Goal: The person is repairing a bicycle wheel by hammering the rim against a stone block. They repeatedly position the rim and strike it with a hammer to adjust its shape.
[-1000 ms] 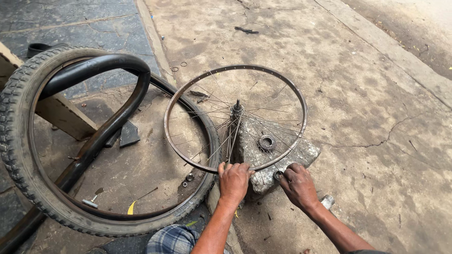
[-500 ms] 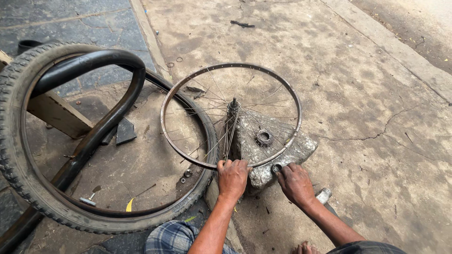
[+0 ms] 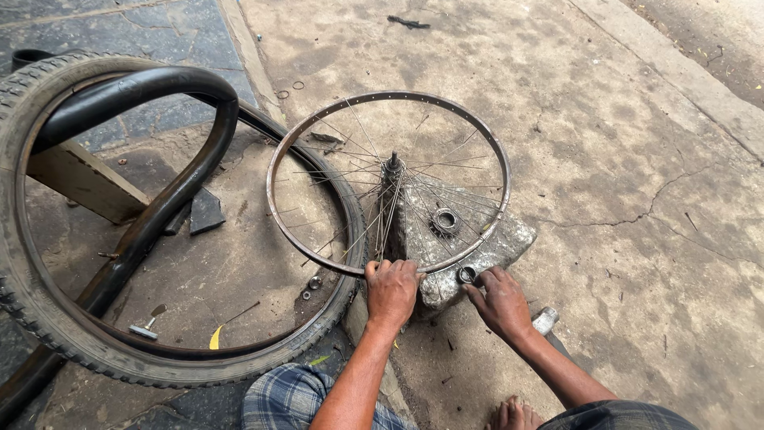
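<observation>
Bicycle wheel rim [image 3: 274,171]: rusty brown-grey, with thin silver spokes [image 3: 374,223].
Tyre [image 3: 24,302]: black, knobbly tread, dusted grey.
Inner tube [image 3: 171,195]: glossy black.
Stone block [image 3: 509,239]: mottled grey.
Wooden block [image 3: 79,179]: pale tan.
Shorts [image 3: 282,394]: blue-grey plaid.
Concrete floor [image 3: 621,143]: beige-grey, cracked.

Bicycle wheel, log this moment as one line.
left hand grips wheel rim | right hand at small ring on stone | tyre beside

Left hand [image 3: 391,291] gripping wheel rim [image 3: 318,131], right hand [image 3: 501,301] on small ring [image 3: 466,275]
</observation>
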